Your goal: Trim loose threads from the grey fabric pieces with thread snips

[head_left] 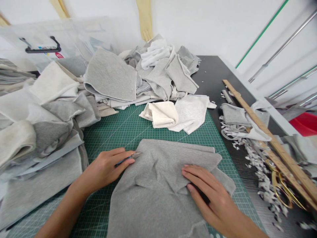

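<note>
A grey piece of knit fabric (158, 195) lies in layers on the green cutting mat, with some creases near its middle. At its upper left edge, my left hand (111, 165) is closed around small blue-handled thread snips (136, 155). Their metal tip points right, over the fabric's edge. My right hand (210, 195) rests on the right part of the same fabric, its fingers stretched out and pressing lightly on it. Beyond the fabric sit a folded cream cloth (163, 114) and a pale grey cloth (192, 110).
Fabric piles stand at the back (111, 76) and left (56, 132). The cutting mat (116, 129) covers most of the table. On the right lie a wooden ruler (272, 138), gold-handled scissors (281, 188) and fabric scraps (260, 168). A clear plastic box (74, 36) stands behind.
</note>
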Motion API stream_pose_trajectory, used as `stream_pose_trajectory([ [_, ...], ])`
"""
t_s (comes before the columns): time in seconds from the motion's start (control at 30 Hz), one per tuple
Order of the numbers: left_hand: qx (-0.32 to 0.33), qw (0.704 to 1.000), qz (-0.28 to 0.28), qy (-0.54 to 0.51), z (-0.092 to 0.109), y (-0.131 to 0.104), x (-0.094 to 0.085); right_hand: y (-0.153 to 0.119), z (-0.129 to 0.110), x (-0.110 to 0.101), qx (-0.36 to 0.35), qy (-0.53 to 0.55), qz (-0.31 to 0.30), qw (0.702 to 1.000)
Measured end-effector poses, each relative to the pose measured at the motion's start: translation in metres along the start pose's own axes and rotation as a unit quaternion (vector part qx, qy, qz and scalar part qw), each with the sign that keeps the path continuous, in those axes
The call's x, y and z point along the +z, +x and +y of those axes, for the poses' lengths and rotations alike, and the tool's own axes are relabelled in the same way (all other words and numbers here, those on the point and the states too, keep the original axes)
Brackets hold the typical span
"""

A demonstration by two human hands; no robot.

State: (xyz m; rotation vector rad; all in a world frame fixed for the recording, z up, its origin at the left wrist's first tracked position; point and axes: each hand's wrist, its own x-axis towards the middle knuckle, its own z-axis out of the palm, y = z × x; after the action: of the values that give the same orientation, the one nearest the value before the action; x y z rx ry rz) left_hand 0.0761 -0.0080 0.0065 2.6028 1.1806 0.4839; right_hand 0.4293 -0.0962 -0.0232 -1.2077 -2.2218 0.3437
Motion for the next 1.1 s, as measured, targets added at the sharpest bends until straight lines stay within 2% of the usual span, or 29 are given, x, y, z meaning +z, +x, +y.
stream_pose_trajectory([
  [1.1,0.003,1.000,0.012,0.002,-0.0003,0.0005,-0.0005,0.0023,-0.0022,-0.0014,-0.005,-0.004,0.007,1.000],
])
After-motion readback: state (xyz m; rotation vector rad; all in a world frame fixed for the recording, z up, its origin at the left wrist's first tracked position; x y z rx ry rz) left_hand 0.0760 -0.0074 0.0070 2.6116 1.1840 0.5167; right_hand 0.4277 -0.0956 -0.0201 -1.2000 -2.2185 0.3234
